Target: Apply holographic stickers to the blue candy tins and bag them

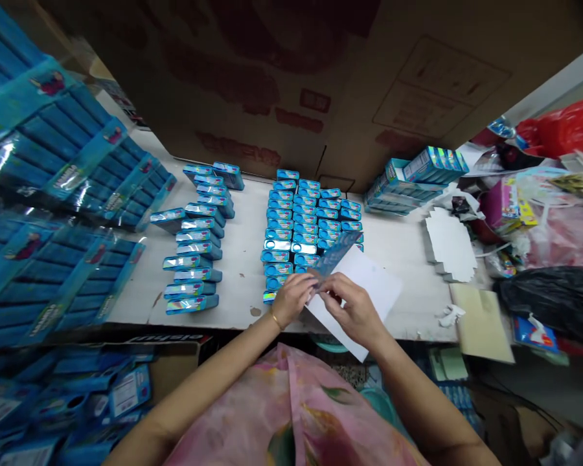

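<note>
Near the table's front edge, my left hand and my right hand meet with their fingertips closed at the near edge of a thin blue-grey sheet. Faint marks show on this sheet, which stands tilted up. A white sheet lies slanted beneath it and under my right hand, its lower corner past the table edge. Whether the two sheets are joined I cannot tell. Just beyond my hands, small blue boxes stand packed in rows.
Another line of blue boxes runs along the left of the table. Wrapped blue packs are stacked at far left. A large cardboard carton walls off the back. White cut card and plastic bags lie right.
</note>
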Demonstrator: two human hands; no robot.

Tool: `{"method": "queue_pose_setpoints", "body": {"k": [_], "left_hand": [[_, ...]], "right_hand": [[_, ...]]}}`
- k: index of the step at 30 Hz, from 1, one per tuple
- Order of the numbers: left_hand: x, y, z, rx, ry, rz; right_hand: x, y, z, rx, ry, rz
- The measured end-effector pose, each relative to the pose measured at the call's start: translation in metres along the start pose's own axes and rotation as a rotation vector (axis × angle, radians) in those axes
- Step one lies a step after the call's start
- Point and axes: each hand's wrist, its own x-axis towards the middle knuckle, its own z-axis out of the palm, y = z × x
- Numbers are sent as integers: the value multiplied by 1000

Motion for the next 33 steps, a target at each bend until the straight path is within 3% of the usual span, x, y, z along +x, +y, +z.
{"method": "queue_pose_setpoints", "body": {"k": [3, 6, 10, 13, 16, 20, 25, 28, 33], "left_hand": [[10, -4, 19, -57, -90, 11], [6, -1, 18, -252, -24, -110], [-12, 11, -18, -789, 268, -499], [-24, 18, -48, -1074, 301, -658], [-31, 19, -60, -1177, 366, -738], [-37, 3, -56, -990, 527, -727], [-40, -37, -53, -718, 647, -619], [-40, -59, -52, -621, 658, -626], [-39, -79, -45, -589, 670, -653]], "right_hand": [[-4, -24, -26, 18, 31, -11], [2, -30, -24, 225, -53, 41], [16, -1, 22, 765, -121, 343], [19, 24, 60, 1032, -54, 585], [16, 37, 82, 1080, -14, 694], [15, 46, 101, 843, 36, 728], [20, 66, 131, 221, 254, 555], [23, 77, 143, -65, 246, 469], [26, 84, 150, -258, 186, 465]]}}
